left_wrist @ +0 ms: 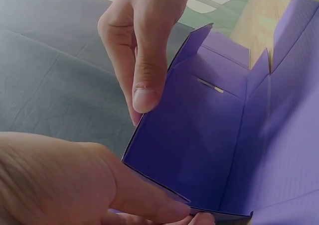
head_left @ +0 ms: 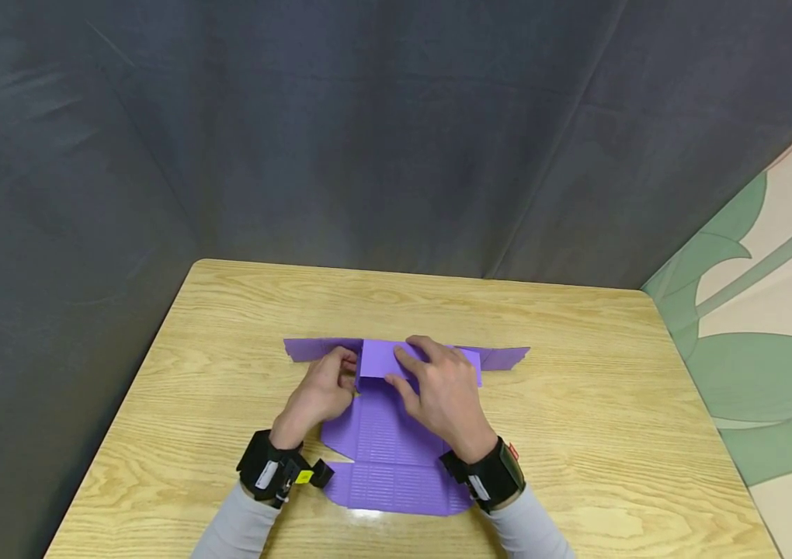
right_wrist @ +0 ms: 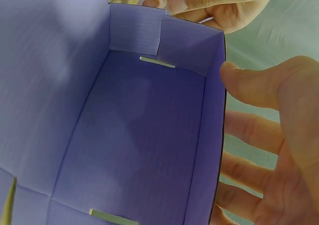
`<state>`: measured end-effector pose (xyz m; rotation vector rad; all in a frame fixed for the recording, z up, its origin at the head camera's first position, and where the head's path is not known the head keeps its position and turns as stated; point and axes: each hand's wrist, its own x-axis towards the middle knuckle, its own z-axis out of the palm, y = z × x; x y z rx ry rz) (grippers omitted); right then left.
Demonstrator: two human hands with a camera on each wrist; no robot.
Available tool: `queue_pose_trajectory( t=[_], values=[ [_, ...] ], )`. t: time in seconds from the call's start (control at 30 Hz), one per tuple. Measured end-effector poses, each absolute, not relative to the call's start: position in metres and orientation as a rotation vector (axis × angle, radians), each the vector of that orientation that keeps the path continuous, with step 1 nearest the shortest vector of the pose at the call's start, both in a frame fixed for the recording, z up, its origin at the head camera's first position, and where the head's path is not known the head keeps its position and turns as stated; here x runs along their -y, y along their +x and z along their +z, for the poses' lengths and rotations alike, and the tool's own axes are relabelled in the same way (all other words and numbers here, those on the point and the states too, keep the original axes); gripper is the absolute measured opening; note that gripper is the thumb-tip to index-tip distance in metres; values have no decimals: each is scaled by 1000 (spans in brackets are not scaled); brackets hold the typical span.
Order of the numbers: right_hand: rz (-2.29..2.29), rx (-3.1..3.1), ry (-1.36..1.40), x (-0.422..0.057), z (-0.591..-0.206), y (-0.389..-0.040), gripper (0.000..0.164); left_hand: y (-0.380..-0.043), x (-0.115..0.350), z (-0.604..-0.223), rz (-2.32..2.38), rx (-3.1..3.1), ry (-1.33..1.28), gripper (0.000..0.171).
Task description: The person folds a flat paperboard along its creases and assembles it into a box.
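A partly folded purple cardboard box [head_left: 399,435] lies on the table, its near part flat and its far part folded up. At the left end of the raised part, my left hand [head_left: 321,392] pinches the small end flaps [right_wrist: 134,28], thumb and fingertips close together. My right hand [head_left: 446,388] holds the raised long wall [right_wrist: 212,110]. Its thumb lies at the top edge, and the other fingers spread along the outer side. The left wrist view shows the inside of the folded part [left_wrist: 184,140] and the right thumb [left_wrist: 147,85] against its edge.
Long purple side strips [head_left: 504,358] stick out left and right at the box's far side. Narrow slots [right_wrist: 157,62] are cut in the panel. The wooden table [head_left: 599,419] meets a dark curtain [head_left: 368,155] at the back; a floral cloth [head_left: 780,373] hangs at the right.
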<state>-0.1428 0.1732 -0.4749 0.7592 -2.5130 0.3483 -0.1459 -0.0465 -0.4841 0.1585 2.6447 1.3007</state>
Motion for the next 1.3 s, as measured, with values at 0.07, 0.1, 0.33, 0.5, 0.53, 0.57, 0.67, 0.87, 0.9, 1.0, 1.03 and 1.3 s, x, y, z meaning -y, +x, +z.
queue_pose_trajectory(
  t=[0.07,0.1,0.33,0.5,0.53,0.57,0.67,0.87,0.9,1.0,1.03,1.3],
  values=[
    [347,2522,758,-173,-475,-143,40,-146,46,-485,1293,-2652,171,41],
    [347,2524,758,-173,-475,-143,40,-146,46,-485,1287,-2658,176,41],
    [345,2520,757,-173,-473,-142,40,-145,44,-485,1269,-2669,192,39],
    [346,2532,752,-174,-473,-142,40,-146,43,-486,1257,-2661,192,40],
    [345,2534,751,-174,-473,-142,40,-146,42,-487,1253,-2662,194,40],
    [346,2535,750,-175,-474,-142,40,-146,42,-486,1252,-2662,197,39],
    [344,2536,748,-175,-474,-143,41,-147,41,-487,1251,-2663,201,38],
    [348,2524,756,-175,-474,-142,40,-146,40,-487,1253,-2654,187,37],
    [349,2518,757,-176,-474,-142,41,-147,40,-488,1251,-2656,187,36],
    [355,2510,754,-176,-474,-142,41,-147,40,-488,1252,-2652,193,36],
    [358,2513,752,-177,-474,-143,40,-147,40,-489,1256,-2649,197,35],
    [349,2547,747,-177,-472,-144,41,-148,41,-489,1260,-2637,197,35]
  ],
)
